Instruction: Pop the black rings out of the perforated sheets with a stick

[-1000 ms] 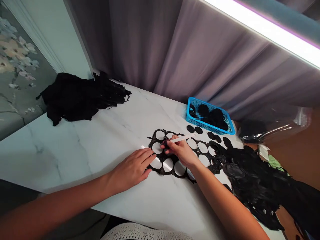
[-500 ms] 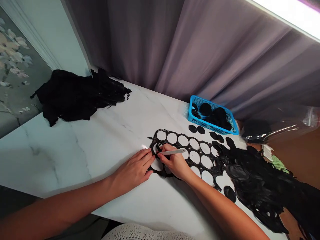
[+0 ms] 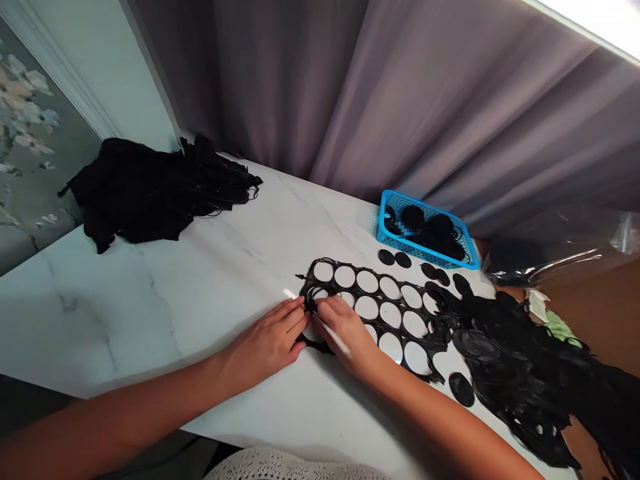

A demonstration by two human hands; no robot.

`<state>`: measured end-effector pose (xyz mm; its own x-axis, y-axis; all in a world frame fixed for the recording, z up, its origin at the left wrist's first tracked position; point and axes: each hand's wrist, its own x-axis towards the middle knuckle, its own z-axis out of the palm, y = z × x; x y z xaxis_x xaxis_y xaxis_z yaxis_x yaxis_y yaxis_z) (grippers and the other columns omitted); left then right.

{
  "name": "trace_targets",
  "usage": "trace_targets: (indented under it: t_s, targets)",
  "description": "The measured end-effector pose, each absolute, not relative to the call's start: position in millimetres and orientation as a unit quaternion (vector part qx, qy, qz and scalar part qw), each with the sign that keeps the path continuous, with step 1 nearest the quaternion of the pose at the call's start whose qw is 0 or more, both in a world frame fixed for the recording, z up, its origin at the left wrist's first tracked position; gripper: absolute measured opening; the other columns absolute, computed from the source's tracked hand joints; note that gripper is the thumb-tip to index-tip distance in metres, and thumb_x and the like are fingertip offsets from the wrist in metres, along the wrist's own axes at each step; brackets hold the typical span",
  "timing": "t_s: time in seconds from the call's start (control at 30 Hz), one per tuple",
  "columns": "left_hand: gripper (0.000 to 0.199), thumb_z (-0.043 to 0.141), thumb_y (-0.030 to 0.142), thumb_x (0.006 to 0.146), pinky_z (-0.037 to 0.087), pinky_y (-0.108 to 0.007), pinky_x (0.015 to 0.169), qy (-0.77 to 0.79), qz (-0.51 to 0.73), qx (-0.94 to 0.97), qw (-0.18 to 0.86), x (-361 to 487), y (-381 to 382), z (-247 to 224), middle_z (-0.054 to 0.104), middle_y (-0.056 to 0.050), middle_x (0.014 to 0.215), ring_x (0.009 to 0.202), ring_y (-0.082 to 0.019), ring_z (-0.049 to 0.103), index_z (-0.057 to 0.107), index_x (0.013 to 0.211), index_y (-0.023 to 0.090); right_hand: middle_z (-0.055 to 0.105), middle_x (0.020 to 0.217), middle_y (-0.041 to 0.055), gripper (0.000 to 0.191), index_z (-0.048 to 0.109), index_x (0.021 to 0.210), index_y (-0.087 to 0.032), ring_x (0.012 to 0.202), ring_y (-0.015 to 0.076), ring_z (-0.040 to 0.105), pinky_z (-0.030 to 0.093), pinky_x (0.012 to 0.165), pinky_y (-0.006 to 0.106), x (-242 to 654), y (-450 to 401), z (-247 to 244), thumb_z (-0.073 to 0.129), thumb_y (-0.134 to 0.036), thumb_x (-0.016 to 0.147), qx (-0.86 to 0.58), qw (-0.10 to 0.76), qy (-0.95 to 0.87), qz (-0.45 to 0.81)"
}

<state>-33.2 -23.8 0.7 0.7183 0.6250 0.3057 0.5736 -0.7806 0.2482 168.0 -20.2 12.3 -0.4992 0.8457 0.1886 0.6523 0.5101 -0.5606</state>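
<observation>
A black sheet with rows of round holes (image 3: 378,297) lies flat on the white table, which shows through the holes. My left hand (image 3: 275,333) rests at the sheet's left end, palm down with fingers stretched out and fingertips on its edge. In my right hand (image 3: 350,333), closed in a pinch, is a slim white tool (image 3: 334,337) slanting back over the palm. Its working tip is hidden by the fingers. Thin black loops (image 3: 313,291) curl around a hole in the sheet, just above the fingertips of both hands.
A blue basket (image 3: 425,252) with black round pieces stands at the back right. Several black discs (image 3: 461,389) lie loose nearby. A heap of black scrap (image 3: 520,373) covers the right side. A black cloth-like pile (image 3: 140,193) sits at the back left, before a curtain (image 3: 280,87).
My right hand has shifted slightly, and the white tool has swung from pointing right to slanting down toward the wrist. My left hand stays in place.
</observation>
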Motion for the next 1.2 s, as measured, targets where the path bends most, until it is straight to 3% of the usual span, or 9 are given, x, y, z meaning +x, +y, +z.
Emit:
trace_targets:
  t_s: [0.13, 0.27, 0.37, 0.43, 0.6, 0.7, 0.8, 1.03, 1.2]
  targets:
    - [0.033, 0.049, 0.020, 0.095, 0.045, -0.044, 0.108, 0.320, 0.181, 0.928, 0.062, -34, -22, 2, 0.062, -0.015, 0.127, 0.128, -0.028, 0.053, 0.055, 0.126, 0.012, 0.064, 0.098, 0.0120, 0.016, 0.053, 0.088, -0.021, 0.086, 0.0249, 0.052, 0.044, 0.077, 0.037, 184, 0, 16, 0.041, -0.010, 0.093, -0.440, 0.207, -0.866, 0.114]
    - [0.035, 0.050, 0.021, 0.095, 0.047, -0.044, 0.107, 0.314, 0.182, 0.929, 0.075, -40, -19, 7, 0.061, -0.015, 0.128, 0.127, -0.028, 0.054, 0.054, 0.129, 0.012, 0.061, 0.081, 0.0098, 0.016, 0.048, 0.077, -0.022, 0.079, 0.0258, 0.052, 0.041, 0.071, 0.038, 244, 43, 28, 0.042, -0.019, 0.091, -0.615, 0.308, -0.725, 0.029]
    - [0.031, 0.052, 0.026, 0.096, 0.047, -0.045, 0.106, 0.304, 0.178, 0.928, 0.122, -42, -12, 20, 0.062, -0.011, 0.123, 0.122, -0.027, 0.057, 0.057, 0.125, 0.016, 0.064, 0.083, 0.0071, 0.020, 0.045, 0.071, -0.023, 0.076, 0.0228, 0.055, 0.040, 0.069, 0.036, 274, 45, 42, 0.052, -0.028, 0.088, -0.660, 0.371, -0.645, 0.102]
    - [0.031, 0.052, 0.029, 0.097, 0.049, -0.043, 0.103, 0.324, 0.183, 0.911, 0.180, -38, -4, 34, 0.062, -0.009, 0.120, 0.116, -0.025, 0.060, 0.056, 0.126, 0.019, 0.066, 0.084, 0.0051, 0.024, 0.045, 0.068, -0.023, 0.074, 0.0206, 0.057, 0.040, 0.066, 0.033, 274, 28, 51, 0.058, -0.032, 0.086, -0.638, 0.383, -0.620, 0.248]
    - [0.056, 0.048, 0.042, 0.098, 0.051, -0.038, 0.096, 0.305, 0.194, 0.799, 0.480, 5, 18, 65, 0.045, -0.011, 0.147, 0.129, -0.026, 0.051, 0.031, 0.149, 0.026, 0.066, 0.086, 0.0040, 0.030, 0.048, 0.070, -0.021, 0.070, 0.0165, 0.058, 0.043, 0.055, 0.027, 242, -19, 68, 0.071, -0.037, 0.080, -0.478, 0.358, -0.500, 0.628]
    - [0.056, 0.025, 0.055, 0.102, 0.049, -0.040, 0.097, 0.248, 0.139, 0.582, 0.762, 39, 27, 67, 0.057, -0.015, 0.135, 0.118, -0.025, 0.060, 0.040, 0.144, 0.020, 0.064, 0.078, 0.0015, 0.036, 0.046, 0.071, -0.021, 0.063, 0.0137, 0.057, 0.042, 0.049, 0.024, 240, -27, 65, 0.077, -0.039, 0.077, -0.437, 0.397, -0.431, 0.682]
    - [0.065, 0.027, 0.062, 0.100, 0.044, -0.043, 0.102, 0.209, 0.087, 0.378, 0.898, 61, 31, 62, 0.064, -0.017, 0.120, 0.111, -0.027, 0.062, 0.051, 0.133, 0.012, 0.066, 0.076, 0.0005, 0.040, 0.044, 0.071, -0.021, 0.055, 0.0099, 0.056, 0.042, 0.047, 0.022, 253, -27, 57, 0.079, -0.038, 0.076, -0.453, 0.434, -0.383, 0.678]
    - [0.056, 0.037, 0.058, 0.100, 0.038, -0.047, 0.109, 0.217, 0.074, 0.225, 0.947, 65, 34, 53, 0.065, -0.016, 0.113, 0.112, -0.028, 0.061, 0.062, 0.111, 0.009, 0.067, 0.079, 0.0010, 0.045, 0.042, 0.070, -0.021, 0.058, 0.0115, 0.061, 0.045, 0.046, 0.021, 272, -32, 49, 0.083, -0.039, 0.070, -0.467, 0.459, -0.326, 0.682]
    - [0.042, 0.057, 0.053, 0.093, 0.042, -0.041, 0.103, 0.243, 0.104, 0.349, 0.899, 68, 31, 54, 0.065, -0.010, 0.112, 0.110, -0.025, 0.060, 0.063, 0.112, 0.016, 0.066, 0.082, 0.0007, 0.039, 0.044, 0.070, -0.020, 0.056, 0.0095, 0.056, 0.043, 0.051, 0.023, 266, -39, 53, 0.079, -0.038, 0.075, -0.473, 0.468, -0.365, 0.651]
